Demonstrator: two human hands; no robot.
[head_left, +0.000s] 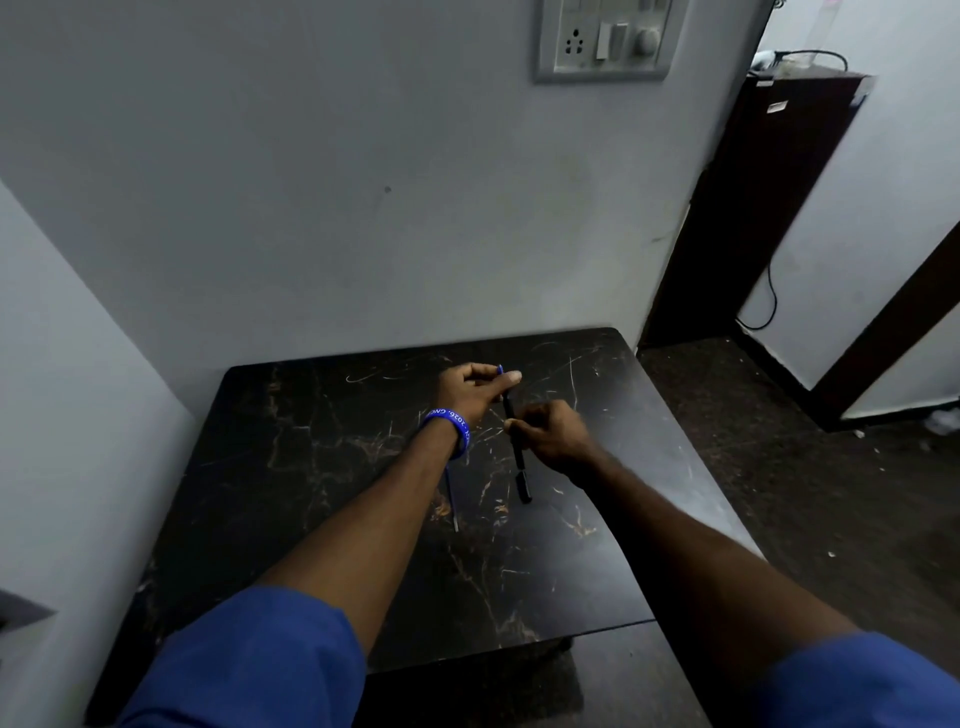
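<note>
Both hands are working above the bench (322, 467), nearer its far edge than its near one. The right hand (550, 431) is pinching the slim black pen barrel (519, 462) partway along, apparently steadying it. The left hand (475, 387) is curling around a small blue piece (500, 369) at the barrel's upper end, likely fitting or pulling it. A thin blue rod (453, 501), perhaps the refill, is lying beside the left wrist on the glossy, scratched, marble-patterned top.
</note>
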